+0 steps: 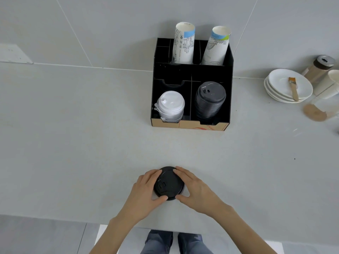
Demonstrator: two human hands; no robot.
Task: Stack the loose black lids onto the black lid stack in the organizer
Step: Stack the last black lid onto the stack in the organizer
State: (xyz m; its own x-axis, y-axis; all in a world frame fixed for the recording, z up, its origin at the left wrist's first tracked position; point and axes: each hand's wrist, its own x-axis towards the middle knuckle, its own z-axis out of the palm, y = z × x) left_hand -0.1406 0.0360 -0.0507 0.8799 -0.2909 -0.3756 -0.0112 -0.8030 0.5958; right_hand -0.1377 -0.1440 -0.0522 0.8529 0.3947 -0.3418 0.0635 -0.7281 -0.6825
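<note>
Loose black lids (168, 183) lie gathered in a small pile on the grey counter near its front edge. My left hand (145, 191) grips the pile's left side and my right hand (192, 187) grips its right side, fingers curled around the rim. Farther back stands the black organizer (190, 70). Its front right compartment holds the tall black lid stack (210, 101). A white lid stack (170, 106) fills the front left compartment.
Two rolls of paper cups (184, 44) stand in the organizer's back compartments. At the right are stacked white plates (280, 88) with a brush (293, 88), a lidded jar (319, 69) and paper cups lying down (326, 85). The counter's front edge is close to my body.
</note>
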